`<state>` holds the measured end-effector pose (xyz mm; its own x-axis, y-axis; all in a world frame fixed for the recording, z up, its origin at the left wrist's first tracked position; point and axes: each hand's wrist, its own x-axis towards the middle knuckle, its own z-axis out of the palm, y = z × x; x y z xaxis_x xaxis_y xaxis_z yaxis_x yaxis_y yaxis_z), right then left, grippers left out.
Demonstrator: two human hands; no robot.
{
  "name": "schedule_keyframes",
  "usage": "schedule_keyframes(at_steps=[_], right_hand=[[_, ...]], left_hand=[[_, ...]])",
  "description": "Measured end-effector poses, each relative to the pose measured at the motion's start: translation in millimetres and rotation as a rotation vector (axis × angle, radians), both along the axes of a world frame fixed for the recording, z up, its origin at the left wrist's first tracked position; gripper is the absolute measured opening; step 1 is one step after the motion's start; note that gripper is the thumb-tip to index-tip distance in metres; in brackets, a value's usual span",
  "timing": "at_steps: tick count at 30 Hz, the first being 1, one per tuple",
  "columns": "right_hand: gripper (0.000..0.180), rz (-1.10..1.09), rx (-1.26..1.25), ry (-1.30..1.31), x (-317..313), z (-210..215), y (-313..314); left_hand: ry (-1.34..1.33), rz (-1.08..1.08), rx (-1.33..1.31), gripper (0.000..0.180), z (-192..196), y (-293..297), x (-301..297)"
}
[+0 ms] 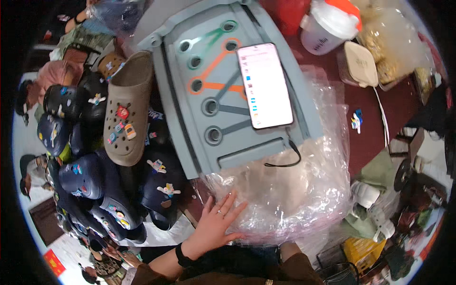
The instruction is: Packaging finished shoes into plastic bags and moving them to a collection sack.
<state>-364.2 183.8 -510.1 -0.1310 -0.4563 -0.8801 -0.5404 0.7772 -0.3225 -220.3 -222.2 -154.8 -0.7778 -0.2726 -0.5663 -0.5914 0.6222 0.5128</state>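
Note:
My left hand (216, 225) lies palm down with its fingers spread, at the left edge of a pile of clear plastic bags (294, 190). It wears a ring, and a dark band circles the wrist. Of my right arm (297, 263), only the brown sleeve and a bit of skin show at the pile's near edge; the hand's fingers are hidden. Beyond the bags, a grey plastic board (190, 137) with round holes and coloured lines carries a phone (266, 85). The phone's screen is lit, and a black strap (289, 159) hangs from its lower end.
Dark clogs (83, 175) with charms are heaped at the left, a taupe clog (126, 107) on top. At the right of the dark red table (332, 88) are a white cup (327, 31), a lidded box (359, 64) and a small charm (356, 121). A yellow crate (363, 251) stands lower right.

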Motion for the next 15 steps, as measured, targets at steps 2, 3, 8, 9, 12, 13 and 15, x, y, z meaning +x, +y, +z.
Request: schedule_keyframes(at_steps=[2,3,8,9,12,13,15], right_hand=[[0.07,0.064,-0.041,0.015,-19,-4,-14],[0.07,0.099,-0.063,0.019,-28,-5,-25],[0.07,0.278,-0.18,0.037,-69,-11,-75],[0.07,0.31,-0.205,0.04,-74,-14,-84],[0.069,0.393,-0.288,0.055,-87,-21,-110],[0.069,0.416,-0.318,0.063,-90,-24,-118],[0.069,0.452,-0.383,0.087,-95,-27,-134]], left_hand=[[0.016,-0.013,0.011,0.09,-1,-1,4],[0.044,-0.004,0.016,0.089,0,-2,5],[0.126,0.05,0.035,0.093,-7,1,17],[0.162,0.05,0.043,0.096,-10,2,18],[0.198,0.022,0.003,0.097,-14,7,23],[0.205,0.035,-0.016,0.097,-17,10,26],[0.286,0.035,-0.07,0.092,-25,17,31]])
